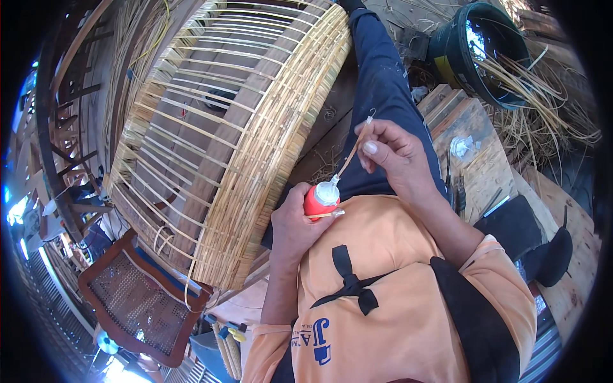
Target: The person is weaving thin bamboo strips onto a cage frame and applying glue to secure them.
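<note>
My left hand (292, 220) is wrapped round a small red bottle (316, 203) with a white cap and narrow nozzle, held in front of my stomach. A short pale strip (314, 216) lies across the bottle by my left fingers. My right hand (399, 156) pinches a thin tan cane strip (350, 157) between thumb and fingers. The strip's lower end meets the nozzle, and its upper end looks white with a small curl above it. Left of my hands lies a large woven cane frame (255, 159) with spaced crosswise strands.
A dark green bucket (440, 67) holding long cane strips stands at the far right. Wooden boards (485, 127) lie to my right, with a clear plastic piece (463, 147) and a black object (511, 223) on them. A brown-framed cane panel (137, 297) is at lower left.
</note>
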Motion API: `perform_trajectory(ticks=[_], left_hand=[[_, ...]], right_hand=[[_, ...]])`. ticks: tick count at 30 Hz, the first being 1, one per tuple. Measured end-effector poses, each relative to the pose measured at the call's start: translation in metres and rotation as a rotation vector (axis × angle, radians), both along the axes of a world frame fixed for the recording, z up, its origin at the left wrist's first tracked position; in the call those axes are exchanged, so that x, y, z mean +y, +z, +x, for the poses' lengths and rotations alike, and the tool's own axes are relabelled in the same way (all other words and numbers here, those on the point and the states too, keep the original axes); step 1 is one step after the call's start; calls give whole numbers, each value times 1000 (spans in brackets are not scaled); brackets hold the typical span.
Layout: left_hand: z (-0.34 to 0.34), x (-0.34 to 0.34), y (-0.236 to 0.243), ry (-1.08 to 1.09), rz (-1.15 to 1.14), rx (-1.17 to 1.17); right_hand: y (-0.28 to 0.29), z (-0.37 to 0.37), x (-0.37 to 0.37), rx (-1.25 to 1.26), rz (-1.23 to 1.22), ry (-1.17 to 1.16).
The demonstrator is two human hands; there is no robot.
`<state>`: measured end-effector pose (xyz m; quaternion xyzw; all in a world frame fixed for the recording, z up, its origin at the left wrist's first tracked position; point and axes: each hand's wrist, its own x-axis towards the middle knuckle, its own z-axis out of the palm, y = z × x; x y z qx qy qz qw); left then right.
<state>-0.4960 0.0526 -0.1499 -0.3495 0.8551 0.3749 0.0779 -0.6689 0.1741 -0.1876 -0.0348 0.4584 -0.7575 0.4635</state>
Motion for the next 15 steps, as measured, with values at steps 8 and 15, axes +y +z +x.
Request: perform_trajectory(ticks=[8,15], left_hand=[[-6,5,3,27,41,-19],[-6,2,1,20,107,-44]], right_hand=[[5,19,7,160,62,72],[-3,-5,11,-23,-91,194]])
